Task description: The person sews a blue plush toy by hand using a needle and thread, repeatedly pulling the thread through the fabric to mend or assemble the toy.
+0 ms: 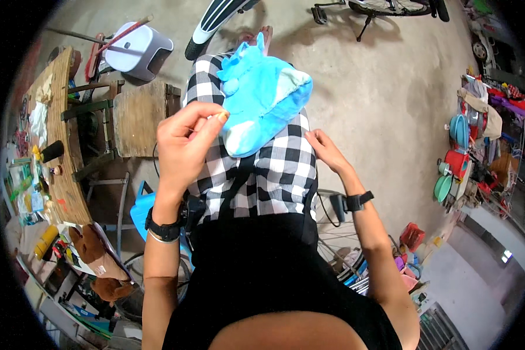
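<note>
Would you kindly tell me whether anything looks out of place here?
Mainly the red stick: it slants across the white plastic stool. The blue plush piece on the checked trousers looks rumpled, but I cannot tell whether it is damaged.

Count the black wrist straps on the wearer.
2. Left strap: around the wrist of the left hand, which is pinched near the edge of the blue plush. Right strap: around the wrist of the right hand, by the checked trousers. No others visible.

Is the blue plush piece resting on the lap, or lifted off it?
On the lap: the blue plush piece lies across the checked trousers.
</note>
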